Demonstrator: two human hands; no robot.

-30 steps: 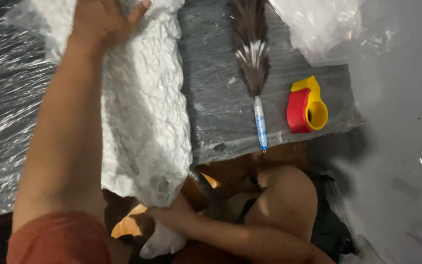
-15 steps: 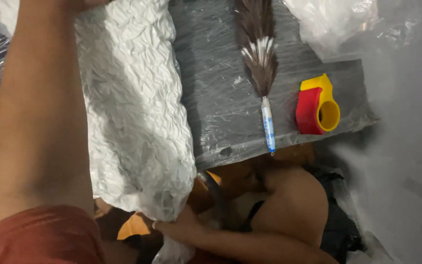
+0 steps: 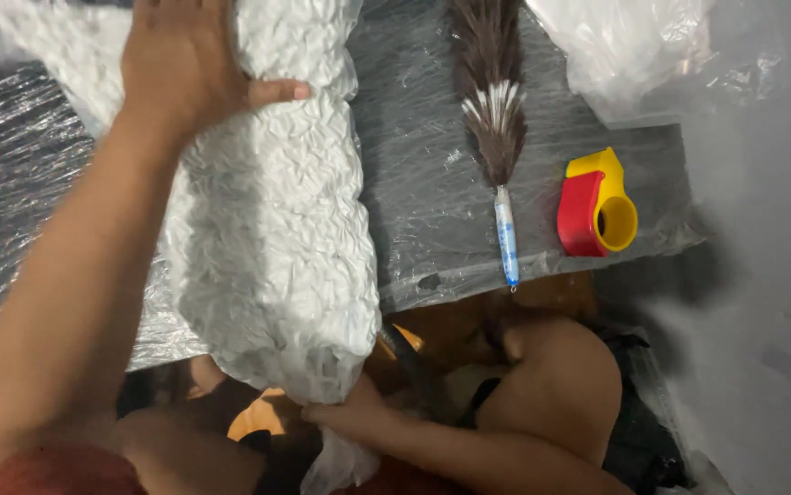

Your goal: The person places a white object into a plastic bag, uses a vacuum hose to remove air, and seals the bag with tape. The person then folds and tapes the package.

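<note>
Bundle [image 3: 271,238]: white, crinkled, matt, paper-like wrap, rough all over. Table cover [image 3: 432,211]: clear plastic film, glossy and wrinkled, over a dark surface. Duster [image 3: 492,101]: brown-and-white feathers, soft; handle glossy plastic. Tape dispenser [image 3: 597,206]: smooth red and yellow plastic, slight sheen.

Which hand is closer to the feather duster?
Left. The left hand presses the white crinkled bundle beside the feather duster; the right hand grips the bundle's lower end, farther away.
</note>
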